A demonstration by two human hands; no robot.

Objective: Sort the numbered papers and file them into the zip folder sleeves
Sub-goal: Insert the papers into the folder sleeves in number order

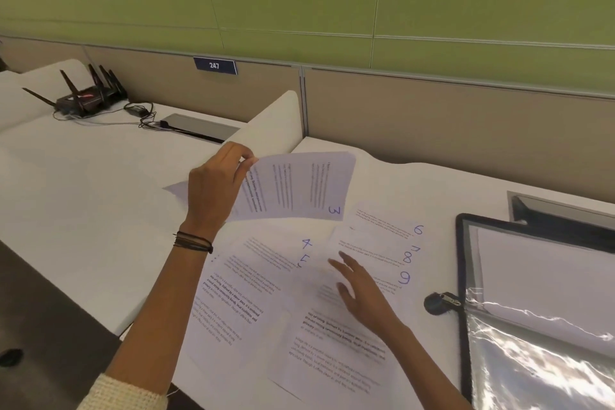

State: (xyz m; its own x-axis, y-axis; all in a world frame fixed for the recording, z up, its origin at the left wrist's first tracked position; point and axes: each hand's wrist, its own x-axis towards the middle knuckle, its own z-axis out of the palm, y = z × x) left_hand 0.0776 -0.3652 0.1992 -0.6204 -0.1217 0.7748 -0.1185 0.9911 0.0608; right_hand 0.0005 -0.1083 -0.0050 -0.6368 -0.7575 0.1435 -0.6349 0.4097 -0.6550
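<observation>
- on the white desk (83,176), in front of the person, lies a loose spread of white printed papers (253,303) with blue handwritten numbers; 4, 5, 6, 7, 8 and 9 can be read, and the sheets overlap one another.
- the left hand (213,183) is raised above the far side of the spread, pinching the edge of a white printed sheet marked 3 (299,186) between thumb and fingertips; the sheet hangs clear of the desk, tilted, with its number nearest the sheet marked 6.
- dark cord bracelets (194,241) circle the left wrist, and a cream knitted sleeve (123,393) shows at the lower edge.
- the right hand (359,293) is released, its fingers straight and spread low over the middle of the spread, near the 8 and 9; whether it touches the paper cannot be told.
- the black-edged zip folder with clear plastic sleeves (462,276) lies open at the right, just beside the papers, its metal zip pull (447,300) at the near-left edge.
- far left on the desk stands a black router with antennas (86,96), cables trailing beside it.
- a dark blue sign reading 247 (214,65) sits on the beige partition behind.
</observation>
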